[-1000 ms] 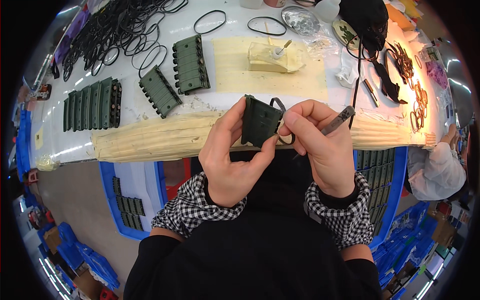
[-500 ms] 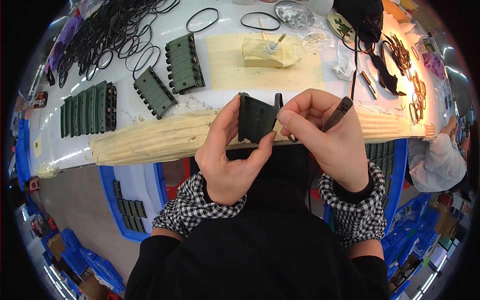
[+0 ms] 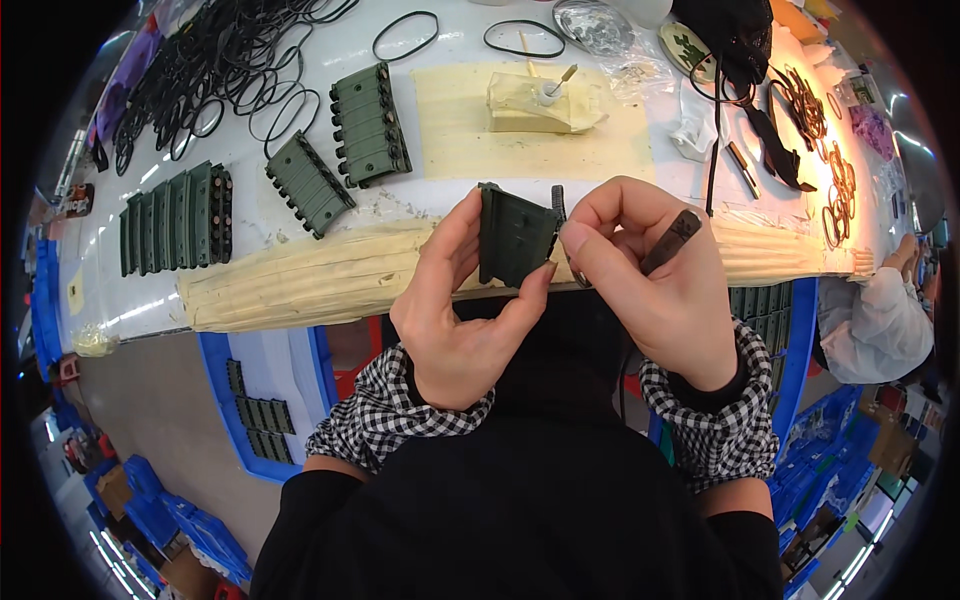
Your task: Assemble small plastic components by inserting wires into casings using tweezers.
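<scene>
A dark green moulded plate (image 3: 513, 238) is gripped at its edges by my left hand (image 3: 445, 325), thumb low on the right and fingers along the left side. At the plate's right edge stands a thin black ribbed strip (image 3: 558, 200), perhaps part of a band. Close beside that edge, my right hand (image 3: 665, 295) pinches the strip's lower part between thumb and forefinger, largely hidden by the fingertips. Lodged in the same hand is a dark flat-ended tool (image 3: 672, 240), its other end out of sight.
Ribbed green pieces (image 3: 175, 222) lie on the white table's left side, below heaped black rubber bands (image 3: 235, 70). A tape-wrapped block (image 3: 530, 118) stands mid-table. Yellowish padding (image 3: 300, 275) lines the front edge. A blue tray (image 3: 325, 370) holds more green pieces; another person's sleeve (image 3: 875, 325) is at right.
My right hand has barely shifted beside the plate, and the tool in it has tilted slightly. Less of the strip shows below the fingertips. My left hand stays almost still.
</scene>
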Tool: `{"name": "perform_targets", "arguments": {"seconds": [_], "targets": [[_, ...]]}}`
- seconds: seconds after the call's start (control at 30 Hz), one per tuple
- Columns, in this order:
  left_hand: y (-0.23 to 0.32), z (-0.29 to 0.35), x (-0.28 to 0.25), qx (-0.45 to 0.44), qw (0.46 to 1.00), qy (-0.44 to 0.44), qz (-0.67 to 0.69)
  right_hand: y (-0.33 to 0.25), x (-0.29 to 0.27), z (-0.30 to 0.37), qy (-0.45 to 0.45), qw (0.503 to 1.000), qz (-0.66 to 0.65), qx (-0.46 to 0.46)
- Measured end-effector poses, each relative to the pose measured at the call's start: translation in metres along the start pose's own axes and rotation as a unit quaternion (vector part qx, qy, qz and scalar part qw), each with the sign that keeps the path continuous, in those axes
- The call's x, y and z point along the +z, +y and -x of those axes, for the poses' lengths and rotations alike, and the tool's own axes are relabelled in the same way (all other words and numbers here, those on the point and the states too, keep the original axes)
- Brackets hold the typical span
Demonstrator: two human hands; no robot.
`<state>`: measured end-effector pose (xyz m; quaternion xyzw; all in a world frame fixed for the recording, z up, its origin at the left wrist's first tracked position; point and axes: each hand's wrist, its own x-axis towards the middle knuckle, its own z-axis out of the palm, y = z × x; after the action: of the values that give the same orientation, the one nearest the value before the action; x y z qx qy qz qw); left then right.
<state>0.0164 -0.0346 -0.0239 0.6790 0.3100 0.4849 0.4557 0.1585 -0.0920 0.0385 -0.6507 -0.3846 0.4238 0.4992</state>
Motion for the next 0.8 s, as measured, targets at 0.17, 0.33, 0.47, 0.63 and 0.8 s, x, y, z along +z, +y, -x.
{"name": "perform_targets", "arguments": {"seconds": [0.17,0.33,0.47,0.63,0.8], "targets": [[-0.002,0.002,-0.001,0.005,1.000,-0.004,-0.001,-0.018,-0.008,-0.009,-0.061,0.994,0.085,-0.001],[-0.005,0.001,0.000,-0.013,1.000,0.002,0.022,-0.007,-0.005,-0.011,-0.058,0.993,0.101,-0.031],[-0.001,-0.005,-0.008,-0.075,0.993,-0.043,0.076,-0.005,-0.006,-0.010,-0.043,0.988,0.143,-0.043],[0.003,-0.024,-0.029,-0.309,0.880,-0.189,0.306,0.002,-0.010,-0.016,0.089,0.977,0.095,-0.167],[-0.002,-0.028,-0.038,-0.314,0.816,-0.292,0.388,0.001,-0.011,-0.020,-0.014,0.976,0.094,-0.194]]}}
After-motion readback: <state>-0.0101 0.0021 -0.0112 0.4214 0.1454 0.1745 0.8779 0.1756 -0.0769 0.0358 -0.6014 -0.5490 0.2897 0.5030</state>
